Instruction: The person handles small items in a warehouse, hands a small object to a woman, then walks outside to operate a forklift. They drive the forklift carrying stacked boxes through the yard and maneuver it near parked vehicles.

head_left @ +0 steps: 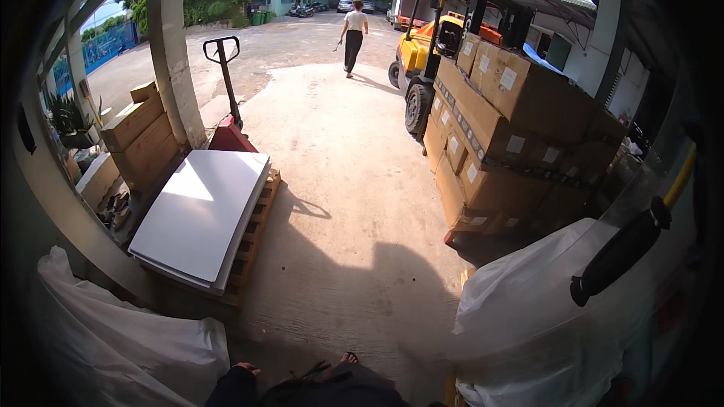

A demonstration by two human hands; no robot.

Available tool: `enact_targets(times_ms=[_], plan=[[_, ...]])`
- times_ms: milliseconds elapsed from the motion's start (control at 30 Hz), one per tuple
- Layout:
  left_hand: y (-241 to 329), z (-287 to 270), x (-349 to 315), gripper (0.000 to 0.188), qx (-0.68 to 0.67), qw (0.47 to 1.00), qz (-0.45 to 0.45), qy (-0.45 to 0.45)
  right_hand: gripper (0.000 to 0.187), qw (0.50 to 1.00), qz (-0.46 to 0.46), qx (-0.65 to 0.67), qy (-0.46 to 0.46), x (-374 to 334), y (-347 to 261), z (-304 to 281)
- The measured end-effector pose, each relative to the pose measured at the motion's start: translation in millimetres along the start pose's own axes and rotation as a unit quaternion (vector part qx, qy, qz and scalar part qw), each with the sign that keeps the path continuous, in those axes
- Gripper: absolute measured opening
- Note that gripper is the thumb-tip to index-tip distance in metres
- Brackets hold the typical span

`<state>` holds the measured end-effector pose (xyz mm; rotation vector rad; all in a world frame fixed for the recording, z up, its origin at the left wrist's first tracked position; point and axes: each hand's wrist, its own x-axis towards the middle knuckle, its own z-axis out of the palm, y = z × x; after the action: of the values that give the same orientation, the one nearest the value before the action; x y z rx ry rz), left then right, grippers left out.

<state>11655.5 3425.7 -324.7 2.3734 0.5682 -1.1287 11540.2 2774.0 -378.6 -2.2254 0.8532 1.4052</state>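
Low in the view, my left hand (247, 368) hangs at the end of a dark sleeve, beside white plastic sheeting (143, 350) on the left. Only a small part of its fingers shows, too little to tell whether they are open or closed, and I see nothing held. My right hand is out of sight. Ahead on the left, a stack of large white sheets (200, 203) lies on a wooden pallet (260, 237). A red pallet jack (230, 136) with an upright handle stands at its far end. My sandalled foot (350, 358) shows on the concrete floor.
To the right, stacked brown cartons (490, 136) stand before a yellow forklift (420, 49). Nearer are plastic sheeting (528, 316) and a black-wrapped yellow bar (622, 252). Cartons (139, 136) sit by a post (167, 53) on the left. Another person (352, 38) is out in the yard.
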Motion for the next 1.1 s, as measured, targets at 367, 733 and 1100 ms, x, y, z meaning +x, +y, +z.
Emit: enact_targets(times_ms=[367,733,1100], plan=[[114.1,-190.8,280.5,0.081,0.082,0.975,-0.165,-0.127,0.032,0.808,-0.43,0.345,0.207,81.3,-601.7,-474.6],[626.3,-659.8,529.4,0.033,-0.189,0.926,0.276,0.177,0.029,0.965,0.022,0.259,0.018,244.0,-621.2,-549.7],[761.4,-731.2,789.3,0.063,0.159,0.98,0.002,-0.118,0.027,0.951,-0.116,0.269,0.098,445.6,-885.7,-1016.2]])
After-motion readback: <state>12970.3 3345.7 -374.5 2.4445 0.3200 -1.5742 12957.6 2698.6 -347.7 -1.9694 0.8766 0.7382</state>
